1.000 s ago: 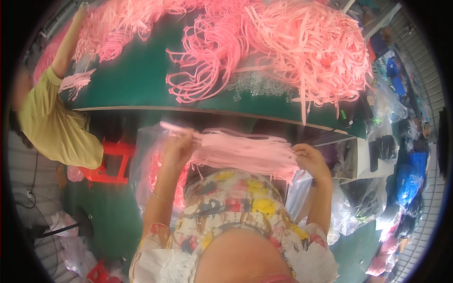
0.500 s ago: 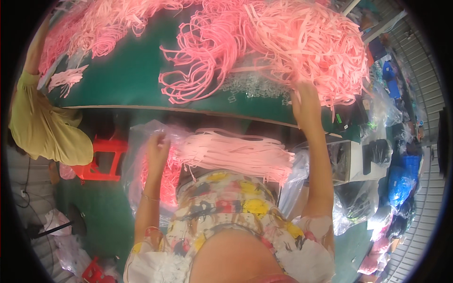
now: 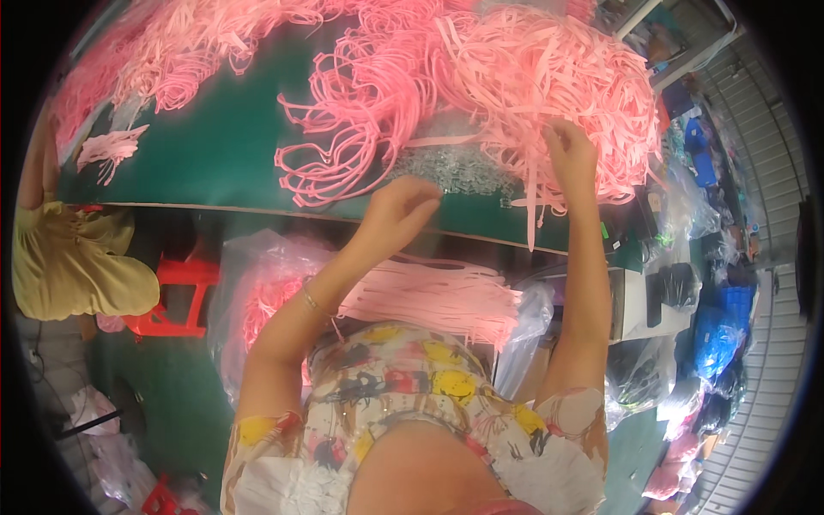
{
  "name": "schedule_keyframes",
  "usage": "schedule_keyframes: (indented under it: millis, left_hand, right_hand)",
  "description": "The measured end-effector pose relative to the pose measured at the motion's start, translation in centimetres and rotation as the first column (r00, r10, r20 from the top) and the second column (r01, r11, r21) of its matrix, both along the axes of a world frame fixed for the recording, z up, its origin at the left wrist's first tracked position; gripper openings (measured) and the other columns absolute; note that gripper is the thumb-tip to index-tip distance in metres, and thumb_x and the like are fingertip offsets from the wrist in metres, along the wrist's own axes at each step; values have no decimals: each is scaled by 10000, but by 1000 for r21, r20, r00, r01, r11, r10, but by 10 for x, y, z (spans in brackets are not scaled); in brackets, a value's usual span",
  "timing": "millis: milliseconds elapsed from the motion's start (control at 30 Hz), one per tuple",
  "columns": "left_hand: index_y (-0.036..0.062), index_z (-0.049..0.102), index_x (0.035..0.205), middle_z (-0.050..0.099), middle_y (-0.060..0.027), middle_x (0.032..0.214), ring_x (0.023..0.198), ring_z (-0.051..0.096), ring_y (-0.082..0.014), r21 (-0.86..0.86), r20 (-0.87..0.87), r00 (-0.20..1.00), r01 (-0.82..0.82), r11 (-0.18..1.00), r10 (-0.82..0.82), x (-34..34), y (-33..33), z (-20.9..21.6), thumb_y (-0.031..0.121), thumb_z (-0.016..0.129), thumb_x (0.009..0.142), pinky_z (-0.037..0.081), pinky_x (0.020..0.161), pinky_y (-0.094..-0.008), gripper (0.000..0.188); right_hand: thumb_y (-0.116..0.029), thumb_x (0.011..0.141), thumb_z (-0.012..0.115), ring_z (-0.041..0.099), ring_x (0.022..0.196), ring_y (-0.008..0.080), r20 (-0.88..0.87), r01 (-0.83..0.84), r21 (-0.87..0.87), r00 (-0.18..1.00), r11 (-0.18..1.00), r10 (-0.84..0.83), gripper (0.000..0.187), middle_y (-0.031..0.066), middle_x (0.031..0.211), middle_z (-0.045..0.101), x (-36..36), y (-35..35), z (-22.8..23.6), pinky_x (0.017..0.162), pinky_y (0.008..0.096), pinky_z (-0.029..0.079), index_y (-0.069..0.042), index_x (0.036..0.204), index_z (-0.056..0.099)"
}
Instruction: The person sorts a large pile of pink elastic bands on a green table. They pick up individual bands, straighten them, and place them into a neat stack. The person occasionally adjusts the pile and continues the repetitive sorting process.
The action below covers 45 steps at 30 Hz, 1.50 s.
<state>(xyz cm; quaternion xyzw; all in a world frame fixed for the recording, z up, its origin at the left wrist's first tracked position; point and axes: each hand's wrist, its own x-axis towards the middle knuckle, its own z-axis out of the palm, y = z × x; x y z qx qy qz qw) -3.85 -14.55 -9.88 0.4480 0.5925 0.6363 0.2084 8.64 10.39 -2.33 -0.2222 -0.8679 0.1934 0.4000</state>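
Observation:
My right hand is at the front of a large tangled pile of pale pink straps. Its fingers pinch at one flat pink strap, whose end hangs down past the table edge. My left hand is above the table's near edge, beside a heap of small clear plastic pieces. Its fingers are curled together; whatever may be in them is too small to make out. Across my lap lies a bundle of pink straps.
Brighter pink looped cords and more pink strips cover parts of the green table. A person in yellow clothing is at the left, near a red stool. Clear plastic bags flank my lap; a white box stands right.
My left hand has risen from beside the lap bundle to the clear pieces, moving right and away from me. My right hand has shifted slightly farther away, and a strap now hangs beside it.

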Motion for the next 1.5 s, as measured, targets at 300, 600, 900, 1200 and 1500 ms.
schedule_keyframes:
  millis: [300, 600, 900, 1200, 1500]
  left_hand:
    - [68, 506, 915, 489, 2, 658, 520, 435, -90, 176, 730, 629, 207, 962, -269, 10, 25, 48, 224, 467, 939, 372, 467, -225, 163]
    - [9, 589, 1025, 401, 77, 582, 471, 305, -15, -229, 570, 807, 336, 913, -154, 2, -79, 29, 206, 533, 892, 198, 429, -180, 244]
    - [-6, 625, 989, 472, 75, 641, 532, 342, 3, -406, 541, 839, 325, 854, -62, 22, -116, 2, 185, 563, 870, 220, 464, -168, 234]
    - [-7, 630, 975, 514, 46, 714, 648, 418, -32, -445, 500, 859, 361, 819, -107, 28, -104, 20, 145, 572, 850, 313, 545, -191, 206]
    - [-23, 610, 976, 550, -80, 1040, 884, 546, -137, -240, 73, 754, 649, 722, -653, 62, -37, 2, 158, 569, 869, 447, 745, -249, 214]
  right_hand:
    - [-43, 794, 639, 573, 718, 87, 2, -302, -613, 924, 730, 383, 140, 53, 824, 598, 54, -142, -42, 637, 220, 465, 5, 924, 618]
    - [-84, 711, 685, 598, 797, 241, 391, -198, -346, 858, 917, 333, 212, 118, 852, 607, 175, -134, -133, 712, 306, 473, -15, 904, 630]
    - [-59, 711, 670, 572, 797, 257, 391, -61, -538, 865, 840, 314, 132, 99, 802, 590, 179, -143, -135, 692, 328, 457, -36, 839, 646]
    - [-10, 730, 619, 575, 781, 200, 309, -161, -582, 863, 797, 400, 110, 82, 810, 610, 183, -137, -115, 707, 296, 451, -9, 840, 617]
    - [-66, 822, 544, 527, 741, 103, 136, -191, -869, 795, 457, 591, 135, 33, 815, 586, 161, -132, -64, 685, 248, 429, 6, 924, 594]
